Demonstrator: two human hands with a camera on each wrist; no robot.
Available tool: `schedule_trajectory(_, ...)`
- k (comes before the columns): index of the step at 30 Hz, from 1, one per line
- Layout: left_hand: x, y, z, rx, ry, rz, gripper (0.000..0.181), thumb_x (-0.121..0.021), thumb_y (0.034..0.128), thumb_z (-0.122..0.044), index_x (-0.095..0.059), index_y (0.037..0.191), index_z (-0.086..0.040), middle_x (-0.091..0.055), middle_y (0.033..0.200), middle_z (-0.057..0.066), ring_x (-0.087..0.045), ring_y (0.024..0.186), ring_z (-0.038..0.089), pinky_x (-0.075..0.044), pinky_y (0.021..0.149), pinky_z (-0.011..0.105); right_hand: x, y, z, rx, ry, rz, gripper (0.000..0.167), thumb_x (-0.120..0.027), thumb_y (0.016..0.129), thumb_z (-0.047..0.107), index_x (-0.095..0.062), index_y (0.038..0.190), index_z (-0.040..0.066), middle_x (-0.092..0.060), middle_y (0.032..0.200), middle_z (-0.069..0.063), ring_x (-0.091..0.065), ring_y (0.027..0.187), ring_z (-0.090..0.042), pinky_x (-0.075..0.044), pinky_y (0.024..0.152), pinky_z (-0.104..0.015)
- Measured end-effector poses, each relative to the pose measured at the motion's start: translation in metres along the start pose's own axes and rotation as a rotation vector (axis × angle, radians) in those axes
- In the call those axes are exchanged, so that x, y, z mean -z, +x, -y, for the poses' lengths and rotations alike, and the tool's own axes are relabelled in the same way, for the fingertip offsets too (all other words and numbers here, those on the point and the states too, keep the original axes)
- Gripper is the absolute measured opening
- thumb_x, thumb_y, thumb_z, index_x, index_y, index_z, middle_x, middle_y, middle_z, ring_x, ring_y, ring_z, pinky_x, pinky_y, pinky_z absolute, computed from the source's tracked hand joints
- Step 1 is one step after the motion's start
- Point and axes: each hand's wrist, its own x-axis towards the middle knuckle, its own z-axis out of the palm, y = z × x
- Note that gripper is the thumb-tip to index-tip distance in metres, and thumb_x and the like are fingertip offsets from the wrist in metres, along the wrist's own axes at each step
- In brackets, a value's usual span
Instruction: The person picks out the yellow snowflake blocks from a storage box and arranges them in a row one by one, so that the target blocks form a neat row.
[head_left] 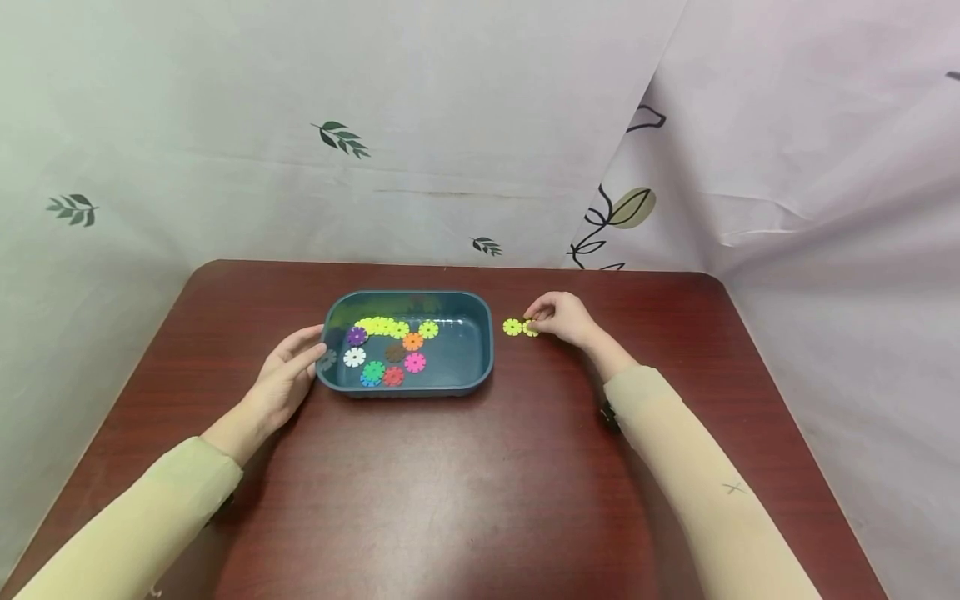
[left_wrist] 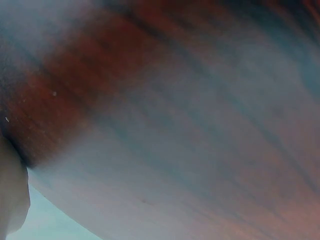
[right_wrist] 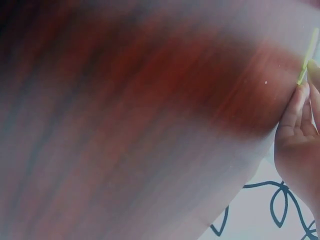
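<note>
A dark teal plastic tub point(head_left: 457, 358) stands on the table, holding several notched snowflake discs. My left hand point(head_left: 285, 377) holds the tub's left side, thumb at the rim and fingers along the outer wall. To the right of the tub, my right hand point(head_left: 562, 319) pinches a yellow snowflake disc point(head_left: 532, 328) between thumb and fingers. Another yellow snowflake disc point(head_left: 512, 327) sits edge to edge with it, and the two look joined. Seen edge-on in the right wrist view, the yellow piece point(right_wrist: 303, 72) is a thin strip at the fingertips.
Inside the tub are a row of yellow discs point(head_left: 382, 326), a purple disc point(head_left: 357, 336), a white disc point(head_left: 355, 357), an orange disc point(head_left: 412, 342), a pink disc point(head_left: 415, 362) and others. The reddish-brown table point(head_left: 450, 483) meets a patterned cloth point(head_left: 480, 167) behind.
</note>
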Motion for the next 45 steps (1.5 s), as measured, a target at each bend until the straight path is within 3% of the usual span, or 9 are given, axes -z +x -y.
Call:
schedule_trajectory(6,0.0,0.001,0.0,0.0,-0.009,0.005,0.027,-0.055,0.1081,0.0,-0.07,0.124,-0.016,-0.076,0.117,-0.006,-0.069,0.108,0.006,-0.053,0.096,0.017,0.0,-0.001,0.0,-0.006,0.013,0.001,0.015,-0.083,0.091,0.008,-0.08,0.104,0.001,-0.077,0.093,-0.012,-0.064,0.079,-0.012,-0.052,0.077,-0.025)
schedule_trajectory(16,0.0,0.0,0.0,0.01,-0.003,-0.015,0.028,-0.056,0.1076,0.0,-0.071,0.123,-0.018,-0.075,0.119,-0.006,-0.068,0.11,0.006,-0.053,0.096,0.017,0.009,0.004,0.012,0.004,0.054,-0.069,0.013,-0.078,0.094,0.008,-0.08,0.105,0.001,-0.075,0.092,-0.012,-0.062,0.078,-0.011,-0.05,0.073,-0.023)
schedule_trajectory(29,0.0,0.0,0.0,0.007,0.005,-0.003,0.027,-0.056,0.1079,-0.001,-0.071,0.122,-0.019,-0.075,0.118,-0.008,-0.068,0.108,0.005,-0.054,0.095,0.016,0.019,0.022,0.058,0.07,0.108,-0.12,0.016,-0.077,0.097,0.009,-0.078,0.109,-0.002,-0.077,0.102,-0.017,-0.065,0.082,-0.009,-0.051,0.079,-0.023)
schedule_trajectory(45,0.0,0.001,0.0,0.009,0.002,-0.012,0.028,-0.057,0.1073,0.0,-0.072,0.122,-0.018,-0.076,0.116,-0.007,-0.069,0.108,0.006,-0.053,0.096,0.017,-0.009,0.033,0.118,0.181,0.197,-0.063,0.013,-0.077,0.097,0.009,-0.078,0.108,0.001,-0.076,0.102,-0.014,-0.068,0.088,-0.019,-0.054,0.082,-0.028)
